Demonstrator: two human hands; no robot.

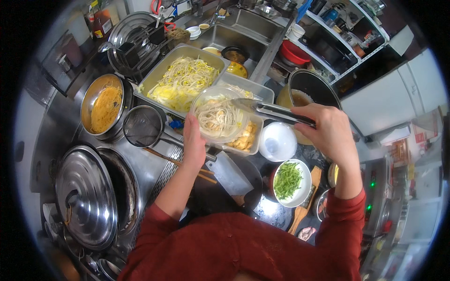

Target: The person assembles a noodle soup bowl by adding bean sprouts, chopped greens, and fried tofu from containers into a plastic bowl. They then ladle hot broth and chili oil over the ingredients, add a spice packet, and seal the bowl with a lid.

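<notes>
Over a tub (259, 136) of yellow chunks (244, 140), holds a clear bowl (218, 139) of pale strings (218, 117) in the left hand (193, 143), grips metal tongs (281, 113) in the right hand (324, 130). Can't see most left fingers.

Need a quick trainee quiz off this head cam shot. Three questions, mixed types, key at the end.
1. What does the right hand grip?
2. True or false: the chopped greens lie in the sieve.
3. Which hand holds the clear round bowl?
a) left
b) right
c) both

Key:
1. Metal tongs.
2. False; they are in a white bowl.
3. a, the left hand.
</notes>
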